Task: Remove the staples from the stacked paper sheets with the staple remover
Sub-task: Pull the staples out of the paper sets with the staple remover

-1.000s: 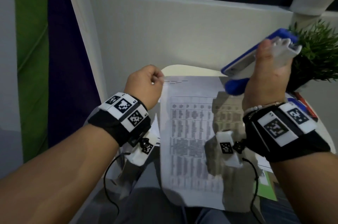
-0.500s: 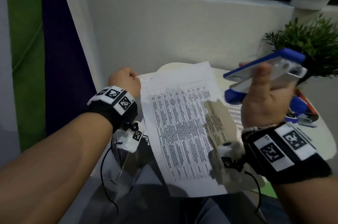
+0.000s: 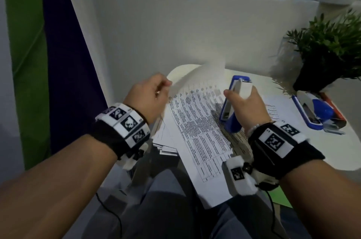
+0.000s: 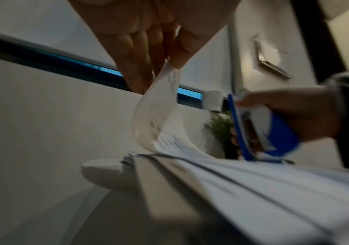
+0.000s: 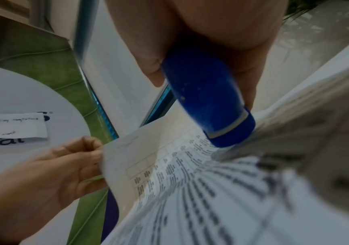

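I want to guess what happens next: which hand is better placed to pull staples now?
Probably the right hand: it holds the staple remover at the paper stack. The left hand is busy pinching up the top sheet.

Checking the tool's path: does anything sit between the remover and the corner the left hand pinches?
Nothing visible. Only the curled sheet itself spans from the left hand to the remover in the right hand. The staple cannot be made out.
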{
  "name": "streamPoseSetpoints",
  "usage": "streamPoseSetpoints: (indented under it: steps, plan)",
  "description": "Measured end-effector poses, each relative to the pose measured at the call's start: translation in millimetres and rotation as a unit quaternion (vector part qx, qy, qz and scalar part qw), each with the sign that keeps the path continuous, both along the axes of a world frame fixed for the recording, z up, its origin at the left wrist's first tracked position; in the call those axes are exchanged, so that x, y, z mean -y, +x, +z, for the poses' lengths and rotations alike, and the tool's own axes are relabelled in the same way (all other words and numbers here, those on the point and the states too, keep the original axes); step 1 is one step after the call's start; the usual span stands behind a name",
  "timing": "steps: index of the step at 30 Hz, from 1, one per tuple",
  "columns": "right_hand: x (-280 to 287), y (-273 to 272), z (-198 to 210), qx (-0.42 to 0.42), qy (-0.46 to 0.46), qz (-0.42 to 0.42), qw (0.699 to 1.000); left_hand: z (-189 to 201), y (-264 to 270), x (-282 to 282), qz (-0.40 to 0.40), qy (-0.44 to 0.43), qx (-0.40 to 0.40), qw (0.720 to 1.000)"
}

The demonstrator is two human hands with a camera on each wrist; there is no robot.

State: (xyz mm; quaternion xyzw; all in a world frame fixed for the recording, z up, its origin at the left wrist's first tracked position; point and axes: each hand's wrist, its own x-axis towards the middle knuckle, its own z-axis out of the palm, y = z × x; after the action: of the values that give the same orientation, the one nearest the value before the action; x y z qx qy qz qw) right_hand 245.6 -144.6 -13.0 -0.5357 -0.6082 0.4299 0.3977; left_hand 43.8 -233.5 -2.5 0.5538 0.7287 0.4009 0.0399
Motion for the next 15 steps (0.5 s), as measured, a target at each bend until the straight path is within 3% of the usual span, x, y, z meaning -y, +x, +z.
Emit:
streamPoseSetpoints:
  steps: [4,7,11,15]
  plan:
    - [-4,9,-4,-0.027,-0.018,-0.019,0.999,-22,16,22,-0.158,-0.029,-0.07,0.985]
    - [-2,12,-9,-0.038,-0.008,-0.03,0.999,-39,22,27,-0.225,-0.061,-0.14,0.962]
    - [2,13,-11,-0.039,0.013,-0.024,0.999,-52,21,26,-0.255,-0.059,-0.174,0.949]
    - [7,13,-10,-0.033,0.029,-0.018,0.999,-51,21,26,-0.243,-0.049,-0.163,0.955]
